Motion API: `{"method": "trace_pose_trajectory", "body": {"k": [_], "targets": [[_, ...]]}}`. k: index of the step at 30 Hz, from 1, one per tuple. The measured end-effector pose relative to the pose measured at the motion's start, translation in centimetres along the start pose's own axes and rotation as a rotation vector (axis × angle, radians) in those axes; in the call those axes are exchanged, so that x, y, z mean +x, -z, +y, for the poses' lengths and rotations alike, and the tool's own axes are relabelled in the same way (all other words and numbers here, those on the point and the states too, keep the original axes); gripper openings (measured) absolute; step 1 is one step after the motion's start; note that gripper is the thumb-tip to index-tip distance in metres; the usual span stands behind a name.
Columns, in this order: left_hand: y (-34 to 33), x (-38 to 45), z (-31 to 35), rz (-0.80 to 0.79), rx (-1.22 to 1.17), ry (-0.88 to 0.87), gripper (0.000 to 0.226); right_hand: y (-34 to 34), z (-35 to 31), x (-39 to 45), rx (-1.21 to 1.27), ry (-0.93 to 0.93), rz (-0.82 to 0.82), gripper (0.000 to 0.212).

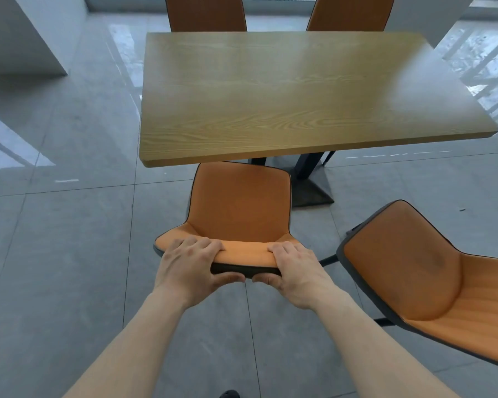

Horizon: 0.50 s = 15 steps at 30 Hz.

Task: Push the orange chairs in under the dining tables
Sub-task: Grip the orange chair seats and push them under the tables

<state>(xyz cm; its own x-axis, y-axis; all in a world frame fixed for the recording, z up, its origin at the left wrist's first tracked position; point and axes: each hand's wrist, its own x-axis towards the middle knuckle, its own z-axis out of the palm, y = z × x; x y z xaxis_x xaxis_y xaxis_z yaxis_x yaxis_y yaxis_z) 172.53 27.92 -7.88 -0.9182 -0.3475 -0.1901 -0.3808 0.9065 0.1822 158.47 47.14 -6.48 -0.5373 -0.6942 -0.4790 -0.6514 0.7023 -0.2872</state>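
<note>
An orange chair (239,205) stands right in front of me, its seat front just under the near edge of the wooden dining table (293,90). My left hand (190,265) and my right hand (293,268) both grip the top of its backrest, fingers over the front and thumbs behind. A second orange chair (431,282) stands to the right, pulled out and turned at an angle, well away from the table edge. Two more orange chairs, one (206,12) on the left and one (351,12) on the right, sit tucked in at the far side.
The table's dark pedestal base (311,188) stands on the grey tiled floor to the right of the held chair's seat. A white block or counter (20,35) is at the far left. Windows reflect on the floor at the right.
</note>
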Motion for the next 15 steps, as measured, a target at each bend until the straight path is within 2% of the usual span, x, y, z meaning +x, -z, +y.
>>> {"method": "trace_pose_trajectory", "body": {"k": [4, 9, 15], "targets": [[0.4, 0.0, 0.0, -0.029, 0.006, -0.001, 0.095, 0.3, -0.3, -0.3, -0.009, -0.019, 0.006, 0.083], [2.3, -0.7, 1.4, -0.105, -0.038, 0.041, 0.1, 0.8, -0.9, -2.5, 0.005, -0.086, 0.076, 0.098], [4.4, -0.7, 8.8, -0.058, -0.082, -0.068, 0.101, 4.3, 4.1, -9.7, 0.071, -0.166, 0.122, 0.102]]}}
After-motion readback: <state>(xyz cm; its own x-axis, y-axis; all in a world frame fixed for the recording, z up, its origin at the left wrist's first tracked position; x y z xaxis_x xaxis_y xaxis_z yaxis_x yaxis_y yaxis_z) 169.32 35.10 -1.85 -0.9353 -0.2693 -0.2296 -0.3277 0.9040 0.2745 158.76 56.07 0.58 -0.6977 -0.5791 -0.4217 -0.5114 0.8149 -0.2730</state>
